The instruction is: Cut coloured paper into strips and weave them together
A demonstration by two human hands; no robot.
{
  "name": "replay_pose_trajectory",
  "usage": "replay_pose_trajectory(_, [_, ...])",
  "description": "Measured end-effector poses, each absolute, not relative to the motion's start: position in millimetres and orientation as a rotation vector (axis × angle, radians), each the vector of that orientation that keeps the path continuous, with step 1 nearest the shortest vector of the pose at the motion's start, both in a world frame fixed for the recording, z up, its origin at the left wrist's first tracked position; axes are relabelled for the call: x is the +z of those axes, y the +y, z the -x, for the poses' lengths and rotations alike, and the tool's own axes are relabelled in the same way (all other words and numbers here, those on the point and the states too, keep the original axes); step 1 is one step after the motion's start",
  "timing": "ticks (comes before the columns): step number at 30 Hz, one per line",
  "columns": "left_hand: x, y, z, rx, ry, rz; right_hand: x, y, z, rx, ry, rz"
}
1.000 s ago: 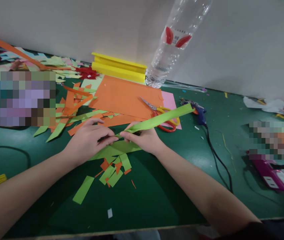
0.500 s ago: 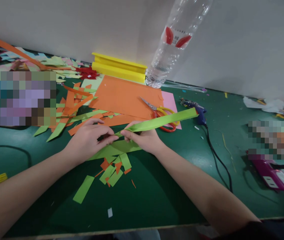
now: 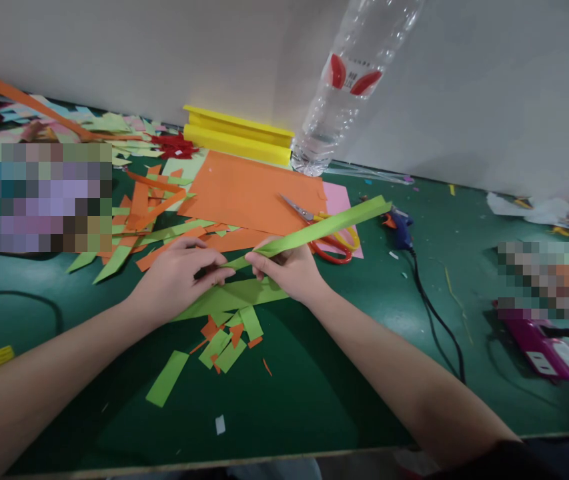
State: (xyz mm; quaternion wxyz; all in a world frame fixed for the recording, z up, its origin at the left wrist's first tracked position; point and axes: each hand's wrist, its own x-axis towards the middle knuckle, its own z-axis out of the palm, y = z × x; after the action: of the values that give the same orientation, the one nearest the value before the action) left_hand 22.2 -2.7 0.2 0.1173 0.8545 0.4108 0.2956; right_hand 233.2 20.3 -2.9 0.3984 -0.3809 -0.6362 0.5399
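Note:
A long green paper strip [image 3: 334, 224] is pinched in both hands above the table. My left hand [image 3: 181, 277] grips its narrow left end between thumb and fingers. Closed on the strip a little further right, my right hand [image 3: 291, 270] has its thumb on top; the free end slants up to the right. Under the hands lies a wider green paper piece [image 3: 244, 297]. Small green and orange scraps [image 3: 221, 347] are scattered just in front of it. Scissors [image 3: 334, 248] with red and yellow handles rest behind my right hand, partly covered by the strip.
Orange sheets [image 3: 244, 190] lie behind the hands, with cut strips [image 3: 139, 213] to their left. Against the wall are a folded yellow paper [image 3: 239, 141] and a tall plastic bottle [image 3: 349, 100]. A blue glue gun [image 3: 401, 230] with a cord and a magenta power strip [image 3: 544, 347] are on the right.
My right hand has slid slightly rightward along the strip, so more of it shows between the hands. The strip's free end has tilted up and a bit left. My left hand is almost still.

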Motion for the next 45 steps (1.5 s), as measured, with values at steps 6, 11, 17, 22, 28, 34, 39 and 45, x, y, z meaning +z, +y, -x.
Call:
replay_pose_trajectory(6, [-2.0, -2.7, -20.9, 0.837, 1.161, -2.533, 4.2, 17.4, -231.0, 1.317, -1.721, 1.007])
replay_pose_trajectory(11, [-1.2, -2.6, -20.9, 0.79, 1.119, -2.601, 6.6, 16.2, -233.4, 1.249, -1.893, 0.945])
replay_pose_trajectory(17, [-0.3, -2.9, -21.2, 0.788, 1.129, -2.633, 6.1, 15.3, -238.0, 1.345, -1.889, 1.027])
replay_pose_trajectory(22, [-2.9, -2.9, -20.5, 0.828, 1.162, -2.609, 4.8, 16.0, -237.8, 1.342, -1.855, 0.998])
replay_pose_trajectory(28, [-3.4, -1.9, -20.1, 0.851, 1.155, -2.597, 5.5, 15.7, -237.3, 1.312, -1.853, 0.994])
replay_pose_trajectory(34, [-4.1, -1.5, -19.7, 0.857, 1.144, -2.596, 6.6, 14.9, -237.3, 1.308, -1.863, 1.011])
replay_pose_trajectory(39, [-4.3, -1.1, -20.1, 0.865, 1.146, -2.593, 4.3, 14.3, -237.8, 1.35, -1.845, 1.001])
replay_pose_trajectory(45, [-4.6, -0.8, -19.8, 0.879, 1.126, -2.632, 2.1, 13.6, -237.9, 1.359, -1.826, 0.99])
